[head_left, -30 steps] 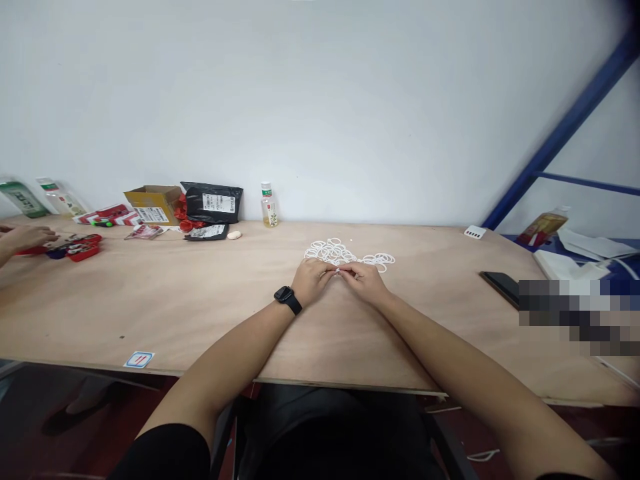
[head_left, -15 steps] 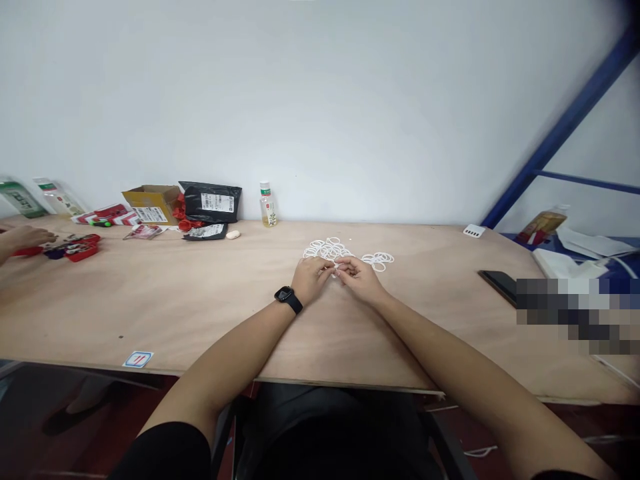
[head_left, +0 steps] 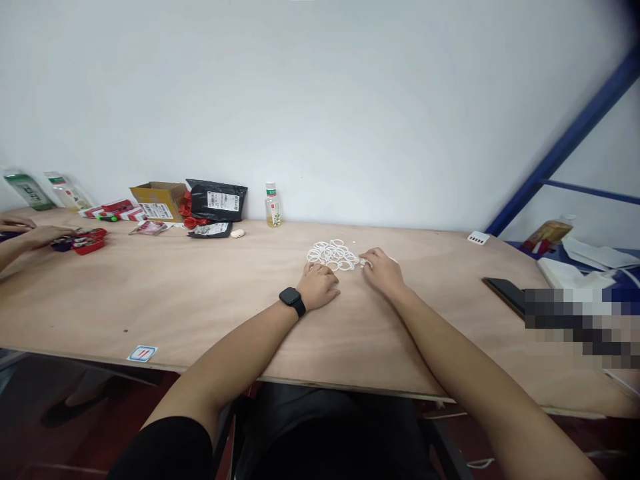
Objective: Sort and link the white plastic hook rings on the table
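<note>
1. The pile of white rings (head_left: 333, 254) lies flat near the middle of the worktop (head_left: 240, 280), closer to its back edge than to its front edge.
2. The left hand (head_left: 319, 287) rests palm down on the front side of the pile, its fingers loosely bent and the thumb apart from them; nothing shows in its grasp. A black watch (head_left: 290, 297) sits on that wrist.
3. The right hand (head_left: 383, 270) is at the right end of the pile, thumb and fingertips nearly together beside small white pieces (head_left: 363, 263). Whether it pinches one cannot be told.
4. Along the back edge, left of the rings, stand a small bottle (head_left: 273, 208), a black package (head_left: 217, 201) and an open cardboard box (head_left: 159, 202); a pale oval object (head_left: 237, 233) lies before the package.
5. Toward the left end, another person's hand (head_left: 47, 237) is beside a red container (head_left: 90, 245).
6. A white block with dark slots (head_left: 479, 238) lies at the back right corner, a phone (head_left: 504, 295) near the right end, and a marked card (head_left: 143, 353) by the front edge.
</note>
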### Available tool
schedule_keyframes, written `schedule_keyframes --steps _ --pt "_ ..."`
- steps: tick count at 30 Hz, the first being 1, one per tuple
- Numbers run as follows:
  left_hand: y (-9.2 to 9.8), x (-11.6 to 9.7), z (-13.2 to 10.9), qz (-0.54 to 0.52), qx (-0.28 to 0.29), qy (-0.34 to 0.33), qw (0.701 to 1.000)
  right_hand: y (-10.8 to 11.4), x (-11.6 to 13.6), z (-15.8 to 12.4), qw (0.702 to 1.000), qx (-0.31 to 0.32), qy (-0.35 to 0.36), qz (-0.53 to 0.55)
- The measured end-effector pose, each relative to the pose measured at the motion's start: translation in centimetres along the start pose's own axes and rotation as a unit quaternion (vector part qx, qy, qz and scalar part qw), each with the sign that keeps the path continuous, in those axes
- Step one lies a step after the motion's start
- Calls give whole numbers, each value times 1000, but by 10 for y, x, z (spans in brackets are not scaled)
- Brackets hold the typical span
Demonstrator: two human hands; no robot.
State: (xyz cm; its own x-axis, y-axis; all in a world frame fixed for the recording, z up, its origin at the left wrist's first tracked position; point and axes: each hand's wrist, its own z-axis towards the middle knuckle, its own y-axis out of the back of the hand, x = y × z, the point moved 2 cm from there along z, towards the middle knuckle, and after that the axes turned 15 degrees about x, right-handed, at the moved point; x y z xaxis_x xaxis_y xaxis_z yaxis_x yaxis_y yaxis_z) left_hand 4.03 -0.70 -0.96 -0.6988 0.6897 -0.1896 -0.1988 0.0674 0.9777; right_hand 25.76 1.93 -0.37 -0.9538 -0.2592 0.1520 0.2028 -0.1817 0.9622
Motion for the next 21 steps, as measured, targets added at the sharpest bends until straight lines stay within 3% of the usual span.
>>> schedule_keyframes --steps 3,8,14,21 --pt "7 -7 -2 64 -14 -10 998 -7 22 -2 995 66 63 -32" --pt "22 -18 -4 99 -60 -32 993 -11 42 -5 988 126 71 -55" --pt "18 -13 -2 99 -110 -18 989 -13 37 -7 981 126 141 34" --pt "7 -2 0 -11 -65 21 998 -10 44 -9 965 59 205 155"
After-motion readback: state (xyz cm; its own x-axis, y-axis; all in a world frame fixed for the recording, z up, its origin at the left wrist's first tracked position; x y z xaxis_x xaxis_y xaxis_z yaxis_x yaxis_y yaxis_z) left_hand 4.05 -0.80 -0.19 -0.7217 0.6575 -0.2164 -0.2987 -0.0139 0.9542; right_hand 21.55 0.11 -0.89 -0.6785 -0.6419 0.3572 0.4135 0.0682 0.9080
